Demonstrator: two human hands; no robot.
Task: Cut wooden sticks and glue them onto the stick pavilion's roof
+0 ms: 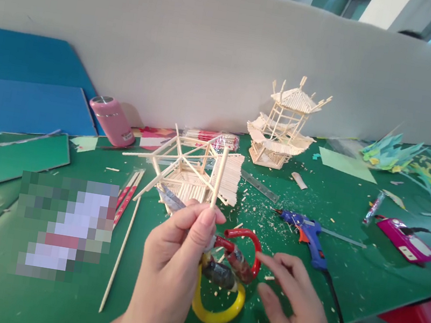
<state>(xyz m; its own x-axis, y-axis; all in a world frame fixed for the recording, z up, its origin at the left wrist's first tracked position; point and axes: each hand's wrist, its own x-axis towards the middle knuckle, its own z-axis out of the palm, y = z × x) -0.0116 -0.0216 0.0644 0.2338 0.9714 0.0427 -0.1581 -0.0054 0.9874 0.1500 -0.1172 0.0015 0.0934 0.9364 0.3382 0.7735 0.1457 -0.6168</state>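
My left hand (180,254) is closed, pinching a short wooden stick (220,176) upright between thumb and forefinger. The same hand also holds a pair of scissors, whose blades point away to the left and whose red handle (257,250) and yellow handle (215,320) stick out to the right. My right hand (294,310) has its fingers apart, with a fingertip at the red handle's edge. Beyond my left hand stands an open frame of wooden sticks (180,161) with a slatted floor, partly hidden by the hand and blades.
A finished-looking stick pagoda (283,134) stands at the back. To the right lie a blue glue gun (305,230) with its cord and a magenta power strip (407,241). A pink tumbler (113,121), a long stick (119,255) and blue boards (24,104) are left. Wood scraps litter the green table.
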